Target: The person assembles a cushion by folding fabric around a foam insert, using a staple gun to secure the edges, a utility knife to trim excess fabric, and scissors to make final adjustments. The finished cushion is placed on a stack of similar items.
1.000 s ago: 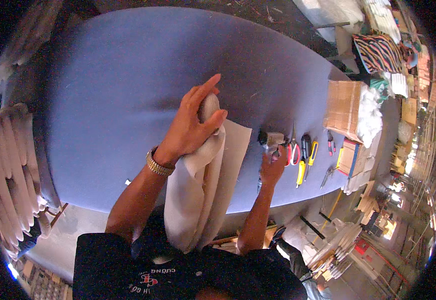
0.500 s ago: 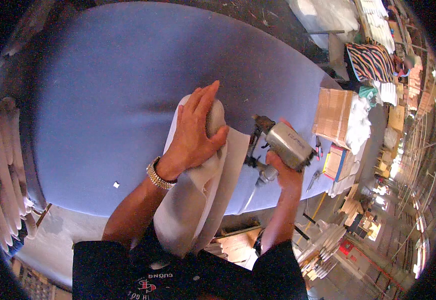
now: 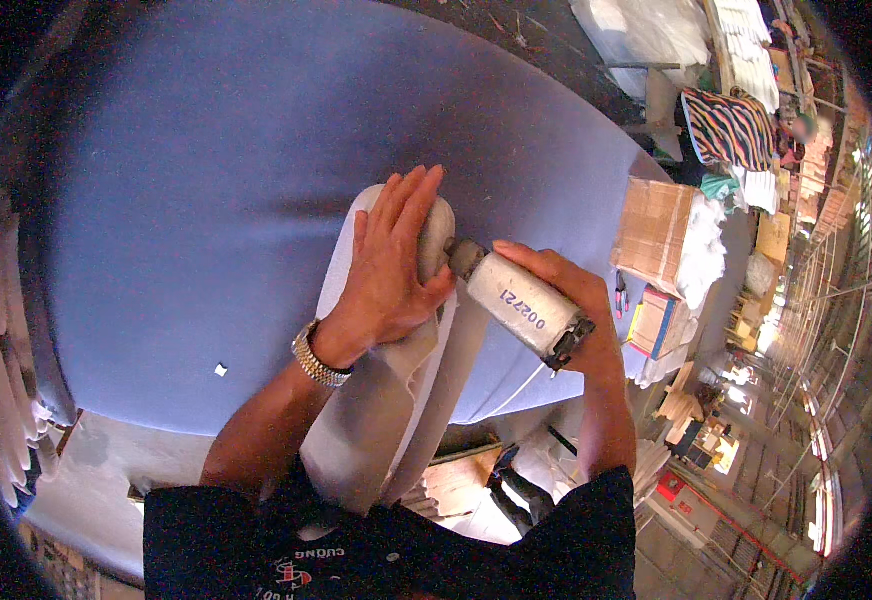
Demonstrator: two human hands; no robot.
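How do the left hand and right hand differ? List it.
The left hand lies with fingers extended on the fabric-covered padded piece; the right hand curls around the pneumatic staple gun. The left hand's wrist wears a metal-banded watch; the right hand's shows none. Both hands are ungloved.

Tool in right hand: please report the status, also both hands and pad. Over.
Left hand on pad, fingers extended. Right hand gripping tool. Tool's nose by pad's side, contact unclear. Left thumb close to nose.
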